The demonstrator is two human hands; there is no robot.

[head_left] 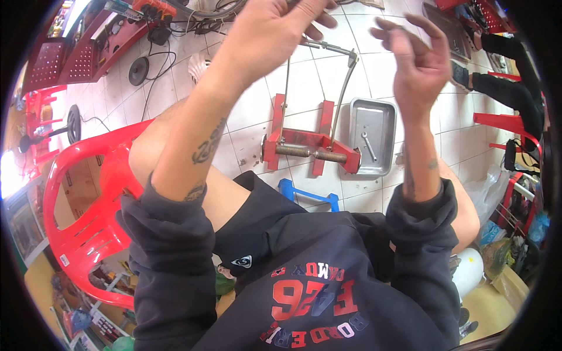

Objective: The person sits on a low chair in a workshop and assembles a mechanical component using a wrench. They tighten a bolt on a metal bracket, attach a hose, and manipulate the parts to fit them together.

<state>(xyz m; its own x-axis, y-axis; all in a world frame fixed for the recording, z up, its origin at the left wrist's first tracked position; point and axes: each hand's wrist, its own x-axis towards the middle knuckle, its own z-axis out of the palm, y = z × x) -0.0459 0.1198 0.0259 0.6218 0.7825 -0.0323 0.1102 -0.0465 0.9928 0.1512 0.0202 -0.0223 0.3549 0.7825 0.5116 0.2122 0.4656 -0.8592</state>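
My left hand (281, 26) is raised at the top edge of the view, fingers stretched out and partly cut off. My right hand (418, 67) is up at the right, its fingers loosely bent and apart, with nothing I can make out in it. Between and beyond my arms stands a red metal frame (313, 146) with two coil springs (293, 150) across it. Thin rods rise from it to a metal crossbar (332, 47) near my left fingers. A grey metal tray (354, 131) sits beside the frame, holding a combination wrench (369, 147).
A blue step stool (310, 195) is just before my lap. At left are a red plastic chair (55, 205), a black round disc (139, 71) with cable and an orange power tool (155, 9). Another person's legs (497, 88) and red stools are at right, near plastic bags (489, 193).
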